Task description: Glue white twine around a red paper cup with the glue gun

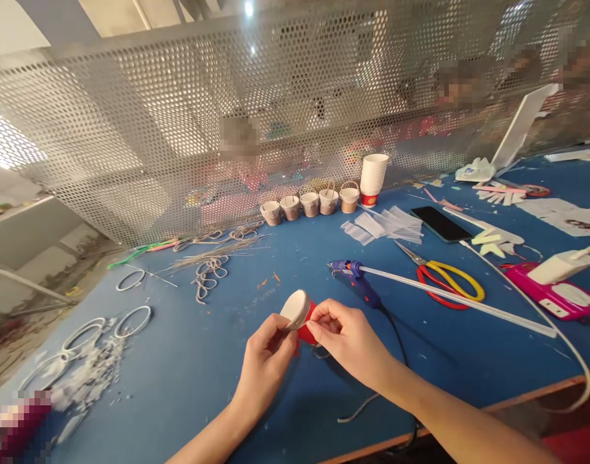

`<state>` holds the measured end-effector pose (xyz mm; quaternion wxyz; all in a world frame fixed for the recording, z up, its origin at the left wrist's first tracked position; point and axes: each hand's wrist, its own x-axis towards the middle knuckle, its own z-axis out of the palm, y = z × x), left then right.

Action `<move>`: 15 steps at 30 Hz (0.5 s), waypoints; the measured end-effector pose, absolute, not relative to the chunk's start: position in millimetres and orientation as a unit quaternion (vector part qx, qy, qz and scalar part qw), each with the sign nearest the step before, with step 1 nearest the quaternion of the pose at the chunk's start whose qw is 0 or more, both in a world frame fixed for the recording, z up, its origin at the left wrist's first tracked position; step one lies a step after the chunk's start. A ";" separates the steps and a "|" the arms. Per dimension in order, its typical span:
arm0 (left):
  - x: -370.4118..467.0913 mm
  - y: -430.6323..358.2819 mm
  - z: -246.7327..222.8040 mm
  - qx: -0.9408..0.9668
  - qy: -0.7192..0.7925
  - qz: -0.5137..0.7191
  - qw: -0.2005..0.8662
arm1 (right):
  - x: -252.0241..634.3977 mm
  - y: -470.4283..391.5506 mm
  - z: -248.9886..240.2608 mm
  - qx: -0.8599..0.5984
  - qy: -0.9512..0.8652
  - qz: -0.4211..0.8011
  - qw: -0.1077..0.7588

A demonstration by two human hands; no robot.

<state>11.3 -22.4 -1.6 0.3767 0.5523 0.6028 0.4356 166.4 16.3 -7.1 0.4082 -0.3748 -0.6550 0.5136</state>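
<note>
A small red paper cup (305,331) with a white inside is tilted between my hands, with grey-beige cord around its rim. My left hand (270,351) pinches the cord and the rim from the left. At the cup's right side, my right hand (340,335) has thumb and forefinger pressed together on the cord. A loose cord end (357,410) trails onto the blue table (188,374) below my right wrist. Behind my right hand lies a blue glue gun (357,283) with a long clear glue stick.
Several small cord-wrapped baskets (309,204) and a stack of paper cups (374,177) line the perforated screen (178,142). Scissors (444,280), a phone (440,223) and a pink power strip (553,290) lie to the right. White rings (133,322) and grey scraps (89,377) lie left.
</note>
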 end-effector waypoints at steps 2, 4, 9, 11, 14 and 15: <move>11.2 -23.1 -0.4 0.553 0.600 0.435 0.381 | 165.7 16.5 -9.3 -0.373 -0.674 0.473 0.428; 11.1 -23.7 0.4 0.554 0.596 0.436 0.385 | 165.2 16.4 -11.2 -0.374 -0.688 0.440 0.440; 10.0 -24.2 1.6 0.544 0.594 0.440 0.396 | 165.7 15.9 -14.3 -0.380 -0.704 0.397 0.450; 9.2 -24.6 1.0 0.539 0.589 0.445 0.405 | 166.3 16.4 -14.7 -0.382 -0.707 0.386 0.453; 7.5 -25.4 -1.0 0.532 0.580 0.449 0.423 | 167.2 17.3 -14.5 -0.383 -0.713 0.370 0.457; 6.8 -25.7 -1.8 0.531 0.577 0.449 0.429 | 167.4 17.5 -14.2 -0.382 -0.715 0.363 0.459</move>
